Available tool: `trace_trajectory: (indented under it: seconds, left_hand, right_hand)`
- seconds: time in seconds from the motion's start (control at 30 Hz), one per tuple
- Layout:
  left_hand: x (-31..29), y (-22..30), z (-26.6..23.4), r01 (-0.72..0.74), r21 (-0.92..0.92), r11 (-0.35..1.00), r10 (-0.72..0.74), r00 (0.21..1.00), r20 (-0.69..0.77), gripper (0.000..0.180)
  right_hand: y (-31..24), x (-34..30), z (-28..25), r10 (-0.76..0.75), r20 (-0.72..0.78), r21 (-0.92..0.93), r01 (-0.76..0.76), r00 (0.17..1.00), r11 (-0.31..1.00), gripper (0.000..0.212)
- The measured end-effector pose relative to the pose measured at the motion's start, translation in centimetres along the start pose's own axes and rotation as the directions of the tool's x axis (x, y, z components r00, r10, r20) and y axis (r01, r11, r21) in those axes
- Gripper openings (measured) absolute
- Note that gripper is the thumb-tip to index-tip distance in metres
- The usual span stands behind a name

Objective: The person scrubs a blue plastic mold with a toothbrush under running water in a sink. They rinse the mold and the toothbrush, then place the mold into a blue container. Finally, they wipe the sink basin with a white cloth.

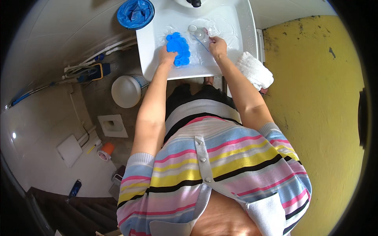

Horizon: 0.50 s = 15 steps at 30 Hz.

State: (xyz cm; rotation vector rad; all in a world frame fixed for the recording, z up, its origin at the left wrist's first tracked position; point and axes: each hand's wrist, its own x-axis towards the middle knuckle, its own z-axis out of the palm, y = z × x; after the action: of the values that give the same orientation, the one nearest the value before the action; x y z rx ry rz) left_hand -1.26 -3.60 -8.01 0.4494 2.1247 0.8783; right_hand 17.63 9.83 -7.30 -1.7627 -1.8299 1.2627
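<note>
A blue moulded piece (179,49) with a scalloped edge and round cups, like a silicone mould, lies in the white sink (146,51). My left hand (168,56) grips its left side, thumb over the top. To the right, my right hand (217,48) is closed, fingertips pinched around something small and pinkish that I cannot name. Beside those fingers, a thin blue strip (201,43) slants through shallow water. Close to it are a clear rounded object (200,35) and a round drain cap (192,28). Rippling water covers the basin floor.
A dark-tipped tap (195,3) stands at the sink's far edge. A blue-lined bin (136,14) is at its far left corner, a white towel (254,70) at its near right. Below left stands a white bucket (126,91). A yellow wall (315,98) bounds the right.
</note>
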Motion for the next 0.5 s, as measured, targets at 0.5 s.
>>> trace_trajectory:
  seconds: [0.5]
  left_hand:
    - [-4.9,9.1,-3.9,-0.76,0.645,0.084,0.97,0.212,0.123,0.034]
  right_hand:
    - [-7.8,-2.5,-4.7,0.052,0.571,0.696,-0.517,0.819,0.498,0.037]
